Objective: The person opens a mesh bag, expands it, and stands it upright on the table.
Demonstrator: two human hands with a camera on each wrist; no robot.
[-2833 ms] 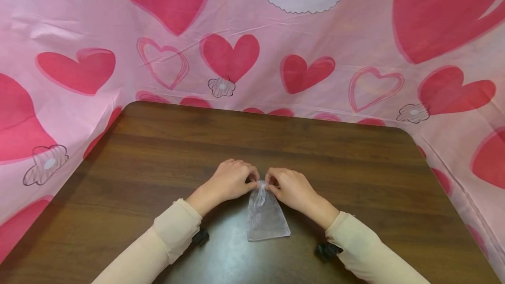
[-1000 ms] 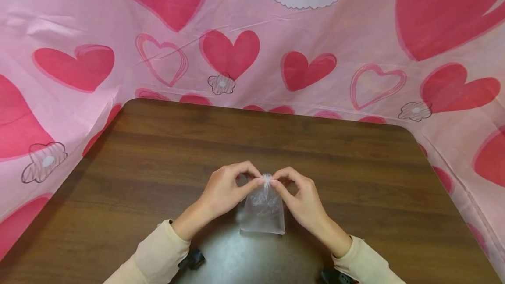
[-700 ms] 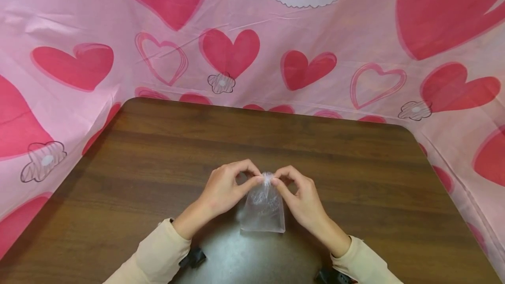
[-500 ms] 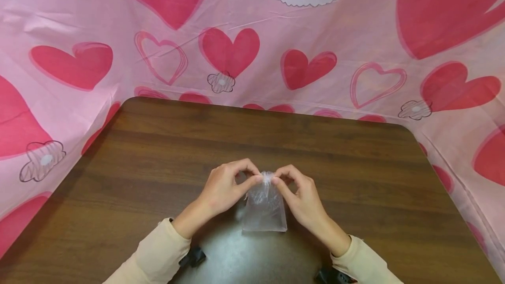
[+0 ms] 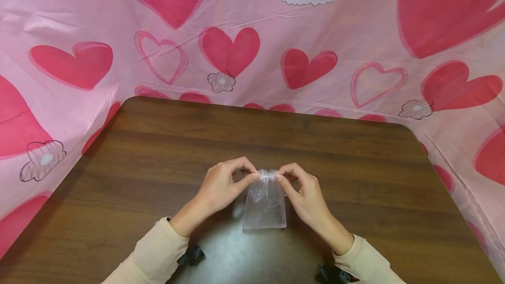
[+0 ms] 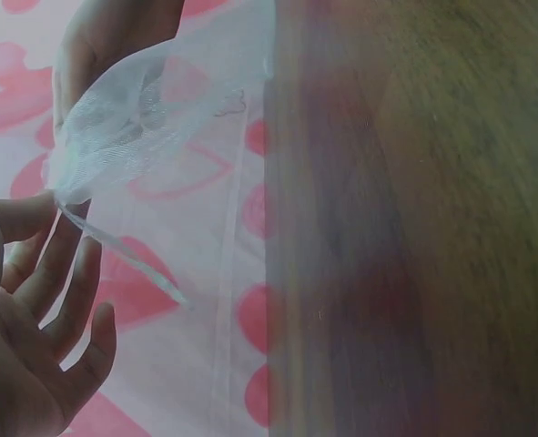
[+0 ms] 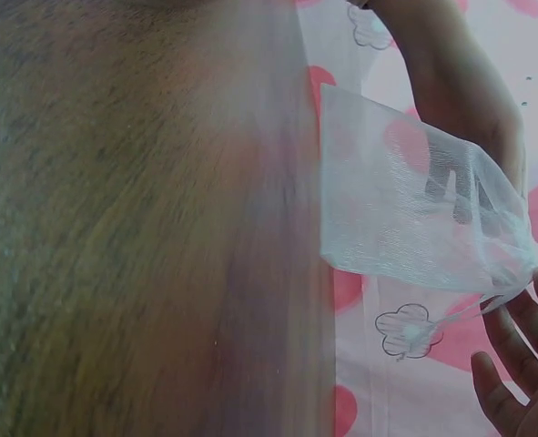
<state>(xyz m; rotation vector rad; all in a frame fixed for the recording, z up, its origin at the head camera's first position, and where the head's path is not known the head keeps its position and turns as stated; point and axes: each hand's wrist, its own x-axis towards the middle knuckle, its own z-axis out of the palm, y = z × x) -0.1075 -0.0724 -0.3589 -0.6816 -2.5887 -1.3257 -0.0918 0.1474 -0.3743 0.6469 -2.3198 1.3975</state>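
Observation:
A sheer white organza drawstring bag (image 5: 265, 207) hangs between my two hands in the head view, its neck partly gathered. My left hand (image 5: 222, 185) pinches the left side of the neck between thumb and forefinger. On the other side, my right hand (image 5: 304, 192) pinches the right edge the same way. The left wrist view shows a ribbon end (image 6: 132, 258) trailing from the neck beside the fingers. In the right wrist view the bag (image 7: 396, 191) spreads out flat and see-through, and nothing shows inside it.
A dark brown wooden table (image 5: 177, 135) lies beneath the hands. Behind it and at both sides hangs a pink cloth (image 5: 252, 8) printed with hearts. Black wrist devices (image 5: 191, 255) sit under both sleeves.
The bag's neck, bunched tight before, is now spread wider, and my hands stand slightly farther apart. Since the earliest frame, both hands have turned so the thumbs show more.

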